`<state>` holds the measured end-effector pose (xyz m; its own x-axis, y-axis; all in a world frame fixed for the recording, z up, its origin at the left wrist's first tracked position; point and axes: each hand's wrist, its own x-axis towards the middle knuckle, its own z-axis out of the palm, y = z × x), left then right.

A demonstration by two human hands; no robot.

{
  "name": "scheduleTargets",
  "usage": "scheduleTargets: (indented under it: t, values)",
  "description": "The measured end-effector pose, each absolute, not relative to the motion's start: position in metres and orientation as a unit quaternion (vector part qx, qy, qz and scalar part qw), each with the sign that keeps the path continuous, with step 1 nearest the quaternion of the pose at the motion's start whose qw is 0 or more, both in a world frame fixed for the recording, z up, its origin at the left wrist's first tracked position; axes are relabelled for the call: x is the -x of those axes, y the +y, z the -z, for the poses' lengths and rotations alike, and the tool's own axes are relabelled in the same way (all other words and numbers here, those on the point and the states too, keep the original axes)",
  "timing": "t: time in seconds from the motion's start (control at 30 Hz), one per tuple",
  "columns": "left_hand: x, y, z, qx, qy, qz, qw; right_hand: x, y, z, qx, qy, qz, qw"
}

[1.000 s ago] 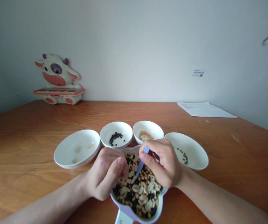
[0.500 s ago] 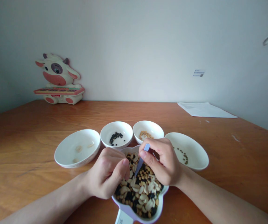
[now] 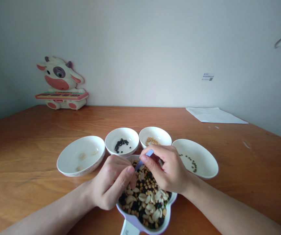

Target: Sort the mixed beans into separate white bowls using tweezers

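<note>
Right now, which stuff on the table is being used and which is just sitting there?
In use: right hand holding blue tweezers; left hand on the mixed bowl of beans and peanuts; four white dishes: peanuts, black beans, yellow beans, green beans.

Just sitting: cow toy, paper.

Four small dishes [image 3: 81, 156] line up behind the mixed-bean bowl [image 3: 146, 209] on the table [image 3: 32, 137].
</note>
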<state>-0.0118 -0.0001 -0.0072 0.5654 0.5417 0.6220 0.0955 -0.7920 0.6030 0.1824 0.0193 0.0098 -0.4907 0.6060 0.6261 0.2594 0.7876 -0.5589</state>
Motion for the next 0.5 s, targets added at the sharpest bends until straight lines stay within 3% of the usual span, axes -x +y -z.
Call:
scheduleTargets:
  t: [0.5]
  values:
    - [0.0133, -0.0009, 0.0089, -0.836, 0.188, -0.426, 0.289, -0.1821, 0.0196, -0.0081, 0.265, -0.842, -0.204, 0.424]
